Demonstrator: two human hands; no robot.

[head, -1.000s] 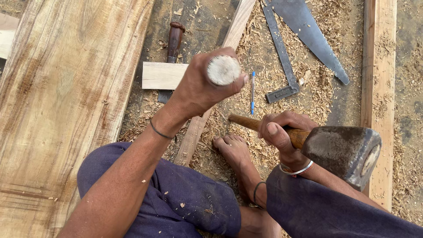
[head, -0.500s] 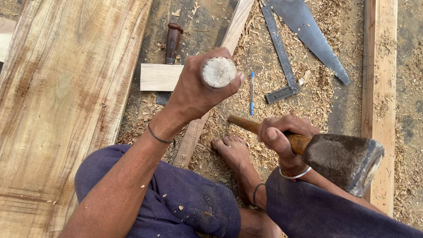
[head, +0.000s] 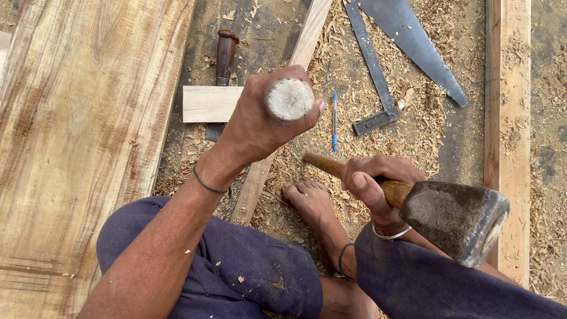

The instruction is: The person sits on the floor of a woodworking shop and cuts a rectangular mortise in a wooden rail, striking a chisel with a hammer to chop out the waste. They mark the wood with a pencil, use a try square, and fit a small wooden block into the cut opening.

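Note:
My left hand [head: 260, 124] is closed around a chisel, whose round, worn wooden butt end [head: 289, 99] points up at the camera. It stands over a narrow wooden strip [head: 307, 35] that runs diagonally across the ground. My right hand [head: 372, 180] grips the wooden handle of a heavy iron hammer [head: 458, 218], raised to the right of the chisel. My bare foot [head: 310, 204] rests on the wood shavings beside the strip.
A wide plank [head: 77, 136] lies at left. A second chisel with a dark handle [head: 224, 53] and a small wood block [head: 209, 103] lie behind my left hand. A blue pen [head: 334, 121], a metal try square [head: 375, 77], a saw blade [head: 413, 41] and a long batten [head: 508, 118] lie to the right.
The hammer head has shifted a little down and right. My left hand with the chisel has moved slightly left. The rest is as before.

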